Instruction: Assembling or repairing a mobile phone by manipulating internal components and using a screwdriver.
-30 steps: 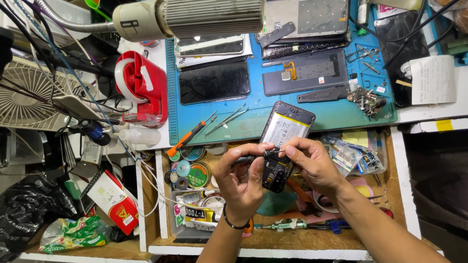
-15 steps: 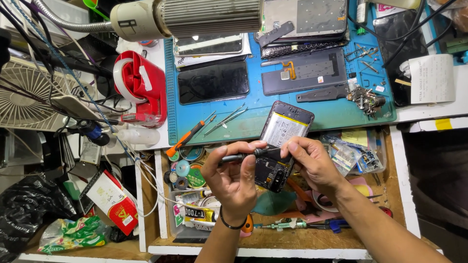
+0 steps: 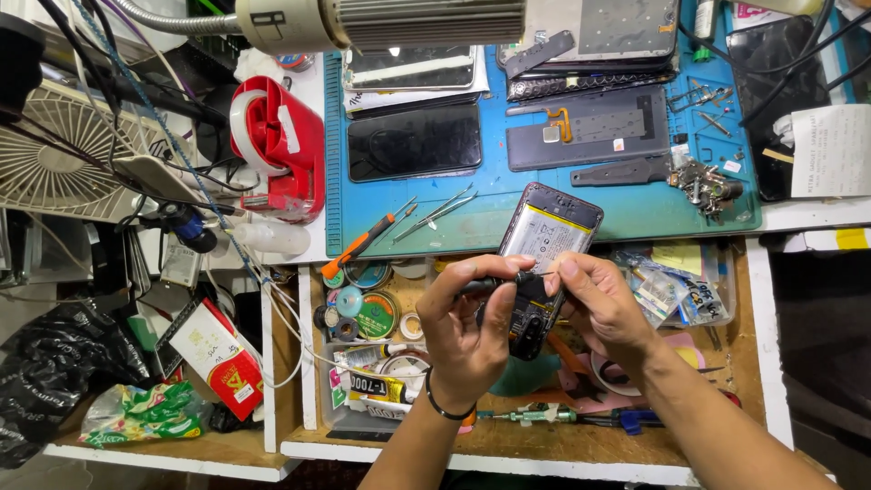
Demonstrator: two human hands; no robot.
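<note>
An opened phone (image 3: 547, 234) with its back off and a pale battery showing is held tilted above an open wooden drawer (image 3: 508, 436). My left hand (image 3: 463, 336), with a black band at the wrist, pinches a thin dark tool (image 3: 483, 285) whose tip rests on the phone's dark lower board (image 3: 528, 318). My right hand (image 3: 606, 308) grips the phone's right edge, with thumb and forefinger pressed together right at the tool tip. The phone's lower end is hidden between the two hands.
A blue work mat (image 3: 635, 213) behind the hands carries a black screen panel (image 3: 413, 141), a dark back cover (image 3: 590, 127), tweezers (image 3: 440, 210), an orange-handled screwdriver (image 3: 358, 247) and a screw pile (image 3: 703, 181). A red tape dispenser (image 3: 277, 145) and fan (image 3: 54, 154) stand left.
Both hands have stayed closed around the phone and tool. The phone has shifted slightly up and to the right, with the tool tip still at its middle.
</note>
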